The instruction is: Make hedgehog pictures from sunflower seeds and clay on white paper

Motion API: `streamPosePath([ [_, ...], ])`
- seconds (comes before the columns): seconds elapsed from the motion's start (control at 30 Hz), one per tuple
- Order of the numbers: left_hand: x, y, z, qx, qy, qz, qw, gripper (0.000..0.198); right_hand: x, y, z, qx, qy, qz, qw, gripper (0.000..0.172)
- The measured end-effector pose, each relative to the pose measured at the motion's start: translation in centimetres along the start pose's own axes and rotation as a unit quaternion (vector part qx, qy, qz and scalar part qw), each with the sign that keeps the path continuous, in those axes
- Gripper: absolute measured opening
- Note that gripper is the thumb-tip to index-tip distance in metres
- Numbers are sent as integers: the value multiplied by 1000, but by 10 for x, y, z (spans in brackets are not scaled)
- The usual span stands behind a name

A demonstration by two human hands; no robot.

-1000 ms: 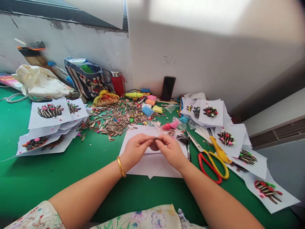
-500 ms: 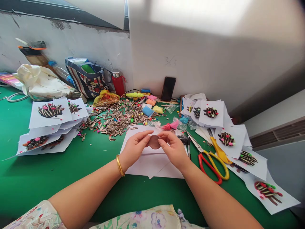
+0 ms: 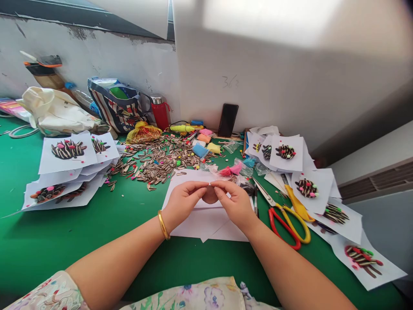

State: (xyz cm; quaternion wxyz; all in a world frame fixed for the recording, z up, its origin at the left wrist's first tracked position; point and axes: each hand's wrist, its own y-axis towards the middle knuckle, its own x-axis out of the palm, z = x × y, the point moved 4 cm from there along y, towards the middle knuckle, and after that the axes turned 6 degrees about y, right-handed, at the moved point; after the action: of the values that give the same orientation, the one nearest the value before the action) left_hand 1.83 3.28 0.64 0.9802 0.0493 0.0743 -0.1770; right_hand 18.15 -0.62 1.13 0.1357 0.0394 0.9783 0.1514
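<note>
Between both hands is a flat, round brown disc of what looks like modelling clay [image 3: 210, 196]. My left hand [image 3: 183, 202] pinches its left edge between thumb and fingers. On the opposite edge, my right hand [image 3: 237, 202] grips it the same way, and the fingertips of the two hands nearly meet along the top. White paper sheets [image 3: 206, 224] lie beneath the hands. A heap of striped sunflower seeds [image 3: 161, 161] spreads beyond them to the left.
Red and yellow scissors [image 3: 284, 217] rest at right. Finished seed pictures on white cards [image 3: 287, 153] pile up there, and more cards [image 3: 69, 150] are at left. A phone [image 3: 228, 120] leans on the wall near a red flask [image 3: 160, 113] and coloured clay packets [image 3: 200, 150].
The fingers of both hands have drawn closer together over the upper edge of the clay disc, covering more of it. Everything else stays where it was.
</note>
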Motion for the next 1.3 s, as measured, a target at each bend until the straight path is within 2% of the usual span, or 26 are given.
streamPosePath([
  [0.13,-1,0,-3,-26,-42,18,999,34,0,1,2,22,11,13,1000,27],
  [0.37,-1,-1,1,44,35,0,998,25,4,2,5,16,26,0,1000,22],
  [0.53,0,1,-3,-12,5,-5,1000,35,3,3,3,-9,2,-9,1000,19],
  [0.67,-1,1,-4,-46,-53,14,997,37,0,2,5,31,14,10,999,28],
  [0.8,0,1,-6,-79,-125,9,989,44,4,2,8,57,27,-8,998,34],
  [0.87,1,1,-6,-87,-128,-2,988,43,7,2,9,64,31,-14,997,30],
  [1.03,1,1,-3,-94,-91,-23,991,23,12,2,12,80,55,-28,995,23],
  [1.3,-1,0,-4,-63,-67,-26,995,27,15,7,3,124,74,-50,988,12],
])
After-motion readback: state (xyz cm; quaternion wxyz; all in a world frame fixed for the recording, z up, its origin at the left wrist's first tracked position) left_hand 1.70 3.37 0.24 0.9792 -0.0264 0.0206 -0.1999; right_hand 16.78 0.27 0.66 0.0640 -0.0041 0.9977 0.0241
